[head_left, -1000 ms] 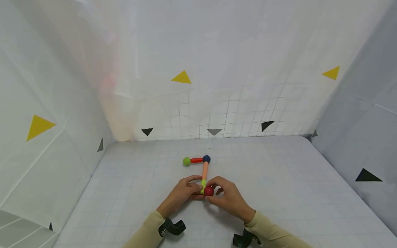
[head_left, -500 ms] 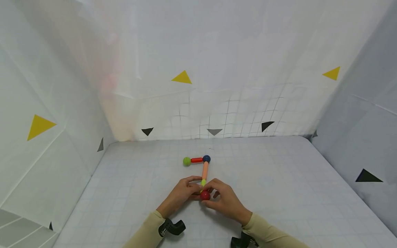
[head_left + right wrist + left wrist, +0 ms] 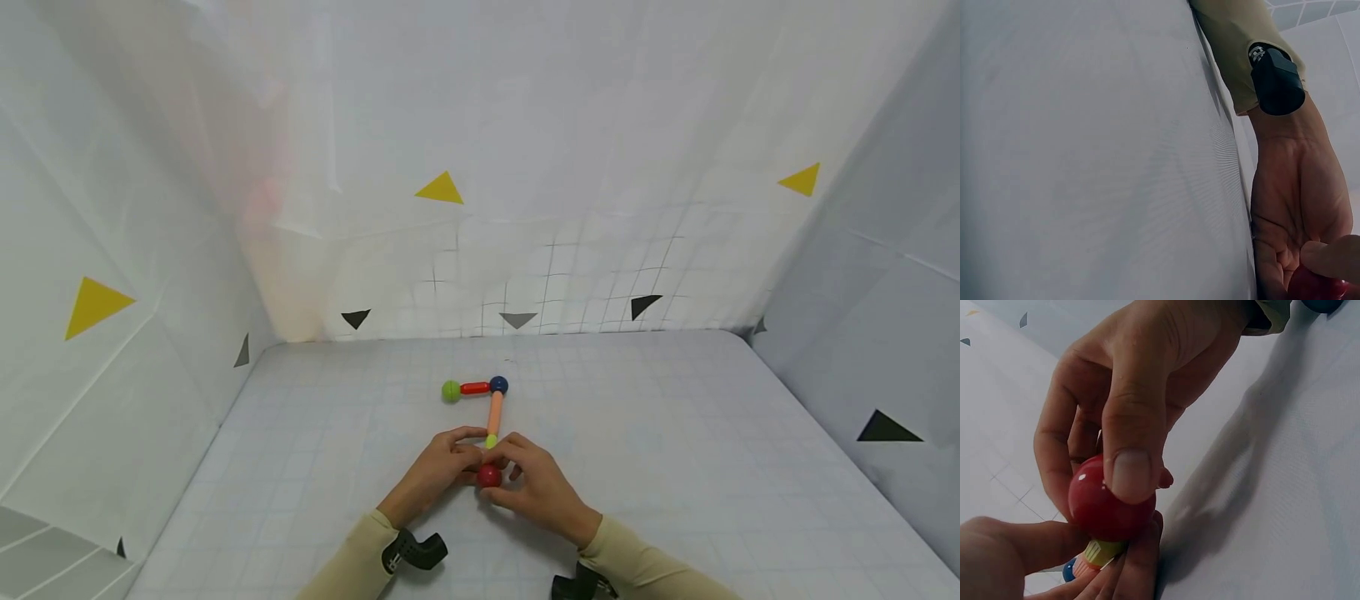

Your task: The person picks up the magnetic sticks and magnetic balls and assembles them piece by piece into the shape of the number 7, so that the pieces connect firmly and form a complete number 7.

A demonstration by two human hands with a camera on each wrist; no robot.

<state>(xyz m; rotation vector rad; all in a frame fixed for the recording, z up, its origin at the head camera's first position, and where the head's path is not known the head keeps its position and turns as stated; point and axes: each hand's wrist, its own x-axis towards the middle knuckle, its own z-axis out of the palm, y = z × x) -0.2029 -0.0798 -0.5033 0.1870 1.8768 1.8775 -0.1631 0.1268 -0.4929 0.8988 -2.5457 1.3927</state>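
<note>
My right hand (image 3: 542, 490) pinches a glossy red ball (image 3: 490, 476) between thumb and fingers. The ball sits at the near end of a yellow-green rod (image 3: 1102, 552), as the left wrist view shows. Around that rod, my left hand (image 3: 442, 467) curls its thumb and fingers, hiding much of it. Beyond it, in line, lies a peach rod (image 3: 496, 413) that leads up to a dark blue ball (image 3: 498, 384). A short red rod (image 3: 475, 388) joins the blue ball to a light green ball (image 3: 451, 391) on the left.
The pieces lie on a table with a white, faintly gridded cover (image 3: 660, 433). White sheets with yellow and black triangles hang behind and at both sides. Each wrist bears a black camera mount (image 3: 422, 551).
My right hand has carried the red ball left and slightly nearer, from beside the yellow-green rod to its near end. The left hand stays in place, gripping the rod.
</note>
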